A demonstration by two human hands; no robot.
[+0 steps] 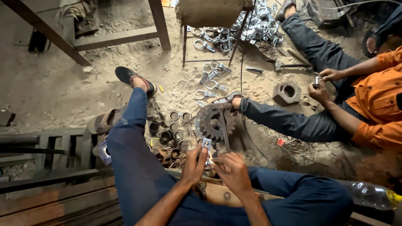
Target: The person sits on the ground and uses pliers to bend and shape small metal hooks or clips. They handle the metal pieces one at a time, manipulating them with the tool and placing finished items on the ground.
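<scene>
The person sits on the sandy floor [54, 83] with knees apart, both hands raised between them. The left hand [193, 165] has its fingers [200, 151] closed around a small metal clamp [206, 144], whose flat silver end sticks up just above the fingertips. The right hand [233, 171] is curled close beside it, its fingers [221, 160] pinching the lower part of the same clamp; what exactly sits between these fingertips is too small to tell. The two hands touch or nearly touch at the clamp.

Just beyond the fingers, on the floor, lies a rusty gear wheel [212, 122] with a thin metal rod [225, 130] across it. To the left of the fingers stands a cluster of short metal rings [173, 129], open ends up. Farther beyond the fingers, loose clamps [211, 77] are scattered in the sand, and well beyond them a shiny heap of clamps [255, 25] lies beside a stool [209, 16].

To the right of the fingers a co-worker in an orange shirt [377, 96] sits with legs stretched out, both of their hands holding a small metal part [317, 80]. A large steel nut [287, 93] rests near their leg, and a hammer [289, 65] lies beyond it. A plastic bottle [370, 194] lies by the person's right knee.
</scene>
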